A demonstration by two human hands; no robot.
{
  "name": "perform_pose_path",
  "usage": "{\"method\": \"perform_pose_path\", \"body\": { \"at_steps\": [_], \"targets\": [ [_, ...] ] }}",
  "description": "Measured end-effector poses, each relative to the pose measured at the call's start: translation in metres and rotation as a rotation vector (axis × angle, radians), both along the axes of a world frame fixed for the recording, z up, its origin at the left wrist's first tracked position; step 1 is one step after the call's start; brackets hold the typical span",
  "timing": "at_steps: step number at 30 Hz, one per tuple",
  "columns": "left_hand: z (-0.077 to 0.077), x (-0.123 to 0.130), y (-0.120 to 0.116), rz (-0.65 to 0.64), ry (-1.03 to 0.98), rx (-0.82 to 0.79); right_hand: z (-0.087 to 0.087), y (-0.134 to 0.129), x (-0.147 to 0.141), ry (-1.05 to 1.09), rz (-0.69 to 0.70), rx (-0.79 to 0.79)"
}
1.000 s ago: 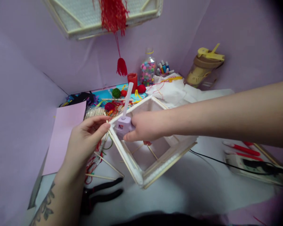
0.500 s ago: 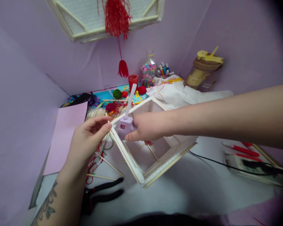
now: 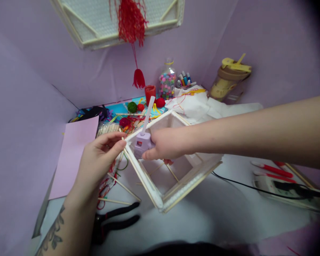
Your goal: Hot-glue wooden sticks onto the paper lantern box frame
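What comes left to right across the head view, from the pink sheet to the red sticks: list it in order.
Pink sheet, left hand, lilac glue gun, right hand, yellow-lidded tumbler, red sticks. The pale stick frame overlaps several of these, so it is left out.

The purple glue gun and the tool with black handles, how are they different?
The glue gun is pale purple, but the black-handled tool is mostly dark. The glue gun is in the right hand, while the tool lies on the table. The glue gun has a white stick poking up; the tool has two handles spread apart. Part of each is hidden.
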State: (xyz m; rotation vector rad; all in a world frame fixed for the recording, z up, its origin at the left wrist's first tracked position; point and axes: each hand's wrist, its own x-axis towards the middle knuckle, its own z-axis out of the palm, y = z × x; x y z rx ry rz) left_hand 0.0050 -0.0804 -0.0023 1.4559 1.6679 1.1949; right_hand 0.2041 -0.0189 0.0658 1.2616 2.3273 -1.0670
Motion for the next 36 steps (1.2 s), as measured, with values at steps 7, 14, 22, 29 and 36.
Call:
{"method": "perform_pose_path", "body": {
  "at_steps": [7, 14, 22, 29, 36],
  "targets": [
    [0.001, 0.001, 0.002, 0.000, -0.008, -0.002, -0.004, 0.003, -0.001, -0.063, 0.026, -0.046],
    [0.000, 0.000, 0.001, 0.004, -0.008, -0.002, -0.009, 0.005, 0.000, -0.069, 0.037, -0.117],
    [0.001, 0.002, 0.001, 0.008, 0.006, -0.001, -0.005, -0.001, 0.004, 0.022, -0.134, -0.306],
    [-0.002, 0.001, 0.002, 0.006, 0.001, 0.002, -0.001, -0.005, 0.015, 0.056, -0.204, -0.242],
    [0.004, 0.002, 0.000, 0.006, 0.002, 0.006, 0.048, -0.012, 0.042, -0.003, -0.332, 0.101]
  ]
}}
